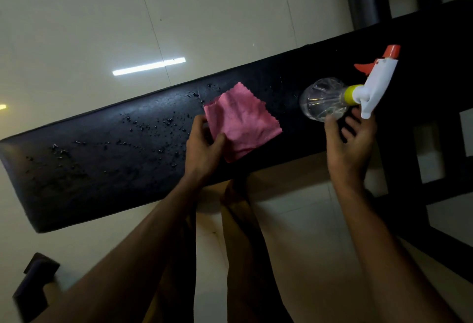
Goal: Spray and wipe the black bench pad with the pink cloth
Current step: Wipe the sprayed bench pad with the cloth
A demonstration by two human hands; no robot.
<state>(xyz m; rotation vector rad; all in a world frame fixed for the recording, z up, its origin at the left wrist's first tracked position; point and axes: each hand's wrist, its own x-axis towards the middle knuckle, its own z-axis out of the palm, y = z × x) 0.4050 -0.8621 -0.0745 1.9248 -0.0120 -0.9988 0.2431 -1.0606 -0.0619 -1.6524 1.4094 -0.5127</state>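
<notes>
— What lay under the hands?
— I saw a long black padded bench pad [102, 158], beaded with droplets, above glossy cream floor tiles [76, 28].
— And the grips?
— My left hand [204, 143] pinched the folded pink cloth [243, 120] on the pad. My right hand [350, 140], fingers spread, touched the clear plastic spray bottle [325, 99] lying lengthwise, nozzle pointing away from the cloth.

A long black padded bench pad [102, 158] with a textured vinyl-like surface, dotted with water droplets [143, 128], carries a folded pink cloth [243, 120] with zigzag edges and a clear plastic spray bottle [327, 99] lying on its side
</notes>
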